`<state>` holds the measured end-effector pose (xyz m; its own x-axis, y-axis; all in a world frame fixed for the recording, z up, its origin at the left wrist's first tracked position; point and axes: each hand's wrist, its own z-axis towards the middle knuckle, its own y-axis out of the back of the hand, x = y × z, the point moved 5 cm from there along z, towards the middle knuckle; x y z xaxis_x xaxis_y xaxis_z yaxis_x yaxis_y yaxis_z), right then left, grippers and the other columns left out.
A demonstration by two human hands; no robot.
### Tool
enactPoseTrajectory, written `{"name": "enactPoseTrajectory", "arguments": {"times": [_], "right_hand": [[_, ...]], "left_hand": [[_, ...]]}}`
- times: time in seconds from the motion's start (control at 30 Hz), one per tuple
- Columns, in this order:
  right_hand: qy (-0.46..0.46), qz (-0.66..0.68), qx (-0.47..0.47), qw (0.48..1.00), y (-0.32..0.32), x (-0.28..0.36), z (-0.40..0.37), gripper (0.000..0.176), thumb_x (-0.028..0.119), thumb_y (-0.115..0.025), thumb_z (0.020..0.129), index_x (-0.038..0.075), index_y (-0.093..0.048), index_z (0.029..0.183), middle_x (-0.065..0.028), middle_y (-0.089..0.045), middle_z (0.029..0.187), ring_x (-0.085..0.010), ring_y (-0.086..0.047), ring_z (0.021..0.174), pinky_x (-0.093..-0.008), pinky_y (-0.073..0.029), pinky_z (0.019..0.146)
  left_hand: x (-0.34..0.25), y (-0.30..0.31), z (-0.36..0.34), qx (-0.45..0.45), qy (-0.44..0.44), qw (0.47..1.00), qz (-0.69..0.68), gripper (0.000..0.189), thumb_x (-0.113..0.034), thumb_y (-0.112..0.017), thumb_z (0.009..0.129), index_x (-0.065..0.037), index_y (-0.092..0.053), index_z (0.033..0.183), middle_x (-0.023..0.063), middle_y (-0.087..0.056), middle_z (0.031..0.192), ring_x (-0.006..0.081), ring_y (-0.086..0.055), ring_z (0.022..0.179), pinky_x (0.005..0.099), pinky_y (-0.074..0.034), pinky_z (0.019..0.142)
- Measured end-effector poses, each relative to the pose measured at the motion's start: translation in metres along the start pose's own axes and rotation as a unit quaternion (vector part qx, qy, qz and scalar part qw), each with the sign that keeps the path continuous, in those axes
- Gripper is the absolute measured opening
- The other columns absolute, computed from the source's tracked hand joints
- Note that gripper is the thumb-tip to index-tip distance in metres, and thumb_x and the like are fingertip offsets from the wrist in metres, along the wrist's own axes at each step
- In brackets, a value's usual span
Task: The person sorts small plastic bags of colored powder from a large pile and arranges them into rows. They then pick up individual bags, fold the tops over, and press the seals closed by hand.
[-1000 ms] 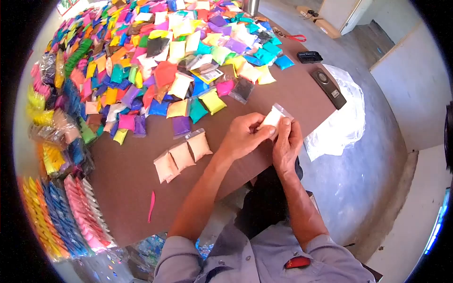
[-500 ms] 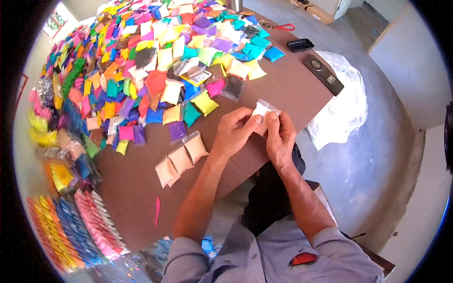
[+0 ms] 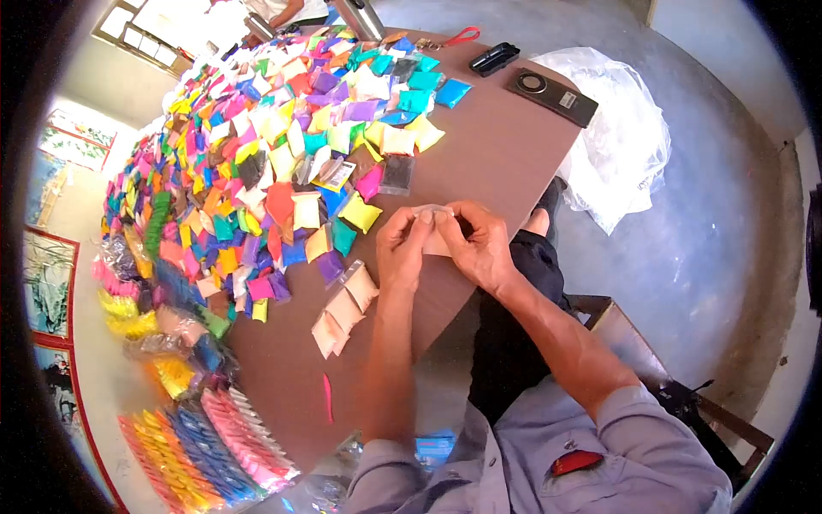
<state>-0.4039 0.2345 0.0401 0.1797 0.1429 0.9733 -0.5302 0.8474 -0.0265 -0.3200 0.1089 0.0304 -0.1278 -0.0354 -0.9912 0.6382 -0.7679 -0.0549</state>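
Note:
My left hand [image 3: 401, 247] and my right hand [image 3: 479, 244] meet over the brown table. Between them is a small pale peach packet [image 3: 437, 245], its top edge pinched by the thumbs and fingers of both hands. Most of the packet is hidden behind the fingers. Left of my left hand lie three peach packets [image 3: 346, 310], overlapping in a slanted row. A thin pink strip [image 3: 328, 398] rests nearer to me on the tabletop.
A big heap of coloured packets [image 3: 278, 163] covers the table's far left. Bundled rows of packets [image 3: 205, 441] sit at the near left. Toward the back right are a black device with a dial [image 3: 552, 94], a black case [image 3: 494, 59] and a metal flask [image 3: 360, 19]. Clear plastic sheeting [image 3: 612, 128] lies beyond the table.
The view has swung, so the table's things appear shifted. My fingers have closed together along the packet's top edge, with both thumbs now side by side there.

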Motion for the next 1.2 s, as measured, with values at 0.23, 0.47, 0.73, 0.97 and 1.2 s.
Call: {"name": "enactPoseTrajectory", "arguments": {"times": [0.23,0.47,0.73,0.97,1.2], "right_hand": [[0.010,0.034,0.016,0.999,0.005,0.002,0.000,0.016,0.013,-0.066,0.096,-0.001,-0.071,0.098,-0.0207,-0.069,0.089,-0.0301,-0.070,0.076,-0.0372,-0.053,0.068],[0.027,0.042,0.025,0.998,0.006,0.000,-0.001,0.019,0.017,-0.064,0.098,-0.001,-0.071,0.100,-0.0201,-0.069,0.081,-0.0302,-0.070,0.072,-0.0376,-0.053,0.066],[0.031,0.034,0.029,0.999,0.013,0.004,-0.003,0.023,0.022,-0.062,0.101,0.001,-0.069,0.096,-0.0225,-0.066,0.077,-0.0361,-0.069,0.071,-0.0411,-0.053,0.064],[0.030,0.059,0.008,0.998,0.015,0.003,-0.003,0.027,0.024,-0.060,0.103,0.000,-0.068,0.097,-0.0240,-0.066,0.079,-0.0407,-0.067,0.072,-0.0440,-0.052,0.066],[0.002,0.052,0.044,0.998,0.012,-0.004,0.002,0.030,0.027,-0.058,0.104,-0.001,-0.067,0.098,-0.0245,-0.068,0.082,-0.0418,-0.068,0.074,-0.0448,-0.052,0.066]], "left_hand": [[0.002,0.005,-0.012,-0.050,0.031,0.997,-0.044,0.015,-0.014,-0.066,0.102,-0.001,-0.073,0.102,-0.0036,-0.067,0.092,0.0040,-0.057,0.084,0.0212,-0.044,0.077],[0.006,0.006,-0.030,-0.083,0.036,0.991,-0.096,0.016,-0.017,-0.066,0.103,-0.002,-0.071,0.105,-0.0035,-0.066,0.093,0.0043,-0.056,0.085,0.0215,-0.044,0.076],[0.003,0.001,-0.043,-0.080,0.041,0.996,-0.002,0.022,-0.025,-0.068,0.102,-0.003,-0.073,0.100,-0.0078,-0.060,0.082,0.0019,-0.047,0.073,0.0203,-0.035,0.065],[-0.004,-0.012,-0.049,-0.089,0.034,0.994,0.058,0.023,-0.024,-0.069,0.101,-0.001,-0.072,0.100,-0.0038,-0.064,0.087,0.0046,-0.054,0.079,0.0217,-0.041,0.070],[-0.003,-0.009,-0.048,-0.047,0.066,0.996,0.038,0.023,-0.023,-0.070,0.101,0.000,-0.073,0.103,-0.0007,-0.068,0.088,0.0066,-0.058,0.079,0.0244,-0.045,0.072]]}}
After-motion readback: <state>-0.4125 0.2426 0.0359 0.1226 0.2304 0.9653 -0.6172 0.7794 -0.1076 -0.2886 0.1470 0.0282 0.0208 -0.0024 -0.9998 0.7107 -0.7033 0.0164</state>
